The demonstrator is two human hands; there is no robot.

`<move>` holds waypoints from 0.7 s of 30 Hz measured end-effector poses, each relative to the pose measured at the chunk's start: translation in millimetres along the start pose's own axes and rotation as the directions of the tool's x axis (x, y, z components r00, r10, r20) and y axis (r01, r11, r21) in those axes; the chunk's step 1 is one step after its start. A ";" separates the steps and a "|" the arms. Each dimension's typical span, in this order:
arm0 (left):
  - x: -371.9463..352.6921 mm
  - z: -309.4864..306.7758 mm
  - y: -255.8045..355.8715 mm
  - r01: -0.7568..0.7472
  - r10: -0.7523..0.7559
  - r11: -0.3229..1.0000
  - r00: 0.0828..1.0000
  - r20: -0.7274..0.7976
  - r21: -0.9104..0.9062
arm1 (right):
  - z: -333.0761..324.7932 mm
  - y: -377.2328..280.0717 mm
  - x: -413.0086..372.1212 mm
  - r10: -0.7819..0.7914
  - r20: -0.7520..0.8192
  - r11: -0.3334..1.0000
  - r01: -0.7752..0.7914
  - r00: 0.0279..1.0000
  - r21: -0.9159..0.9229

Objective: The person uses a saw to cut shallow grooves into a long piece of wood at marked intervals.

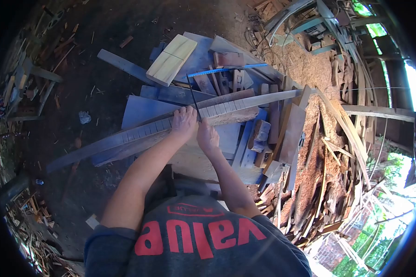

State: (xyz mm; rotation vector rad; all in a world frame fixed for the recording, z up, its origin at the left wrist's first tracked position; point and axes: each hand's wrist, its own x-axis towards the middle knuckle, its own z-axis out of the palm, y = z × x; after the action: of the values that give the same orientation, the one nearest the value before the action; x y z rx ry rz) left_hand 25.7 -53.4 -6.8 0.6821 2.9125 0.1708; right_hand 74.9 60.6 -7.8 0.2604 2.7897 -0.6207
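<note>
A long, curved wooden plank (245, 104) with pencilled cross lines lies across a heap of boards. My left hand (185, 122) presses down on it, fingers curled over its far edge. My right hand (207, 136) is curled at the near edge, just right of the left hand; what its fingers hold is hidden. An L-shaped square (226, 70) with a blue arm rests over the boards. Its dark blade (193, 94) runs down to the plank and ends between my two hands.
A pale wood block (172, 59) with a line drawn across it lies on grey boards behind the plank. Offcuts, slats and sawdust (309, 152) are heaped to the right. Dark dirt floor (92, 92) with scraps lies to the left.
</note>
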 end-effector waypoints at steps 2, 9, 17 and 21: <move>1.2 -2.0 0.3 0.005 -0.005 1.000 1.000 0.001 -0.015 | -3.5 6.9 -18.5 0.003 -0.004 0.999 -0.003 1.000 0.036; 0.6 0.0 1.1 0.000 0.000 1.000 1.000 -0.021 -0.013 | -6.3 14.0 -24.9 0.026 0.040 0.999 -0.027 0.999 0.028; 1.1 -0.3 -1.2 -0.001 0.002 1.000 1.000 -0.023 0.025 | -2.8 23.7 -56.1 0.050 0.052 0.999 -0.050 0.997 0.000; 0.8 4.6 2.0 0.006 -0.006 1.000 1.000 -0.015 0.009 | -4.2 17.4 -31.6 0.030 0.015 1.000 -0.030 0.999 0.007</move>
State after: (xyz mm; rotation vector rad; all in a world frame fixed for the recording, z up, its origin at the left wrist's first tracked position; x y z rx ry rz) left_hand 26.6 -50.9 -11.1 0.6764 2.9313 0.1629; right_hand 108.0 74.3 -1.4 0.2980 2.7646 -0.6234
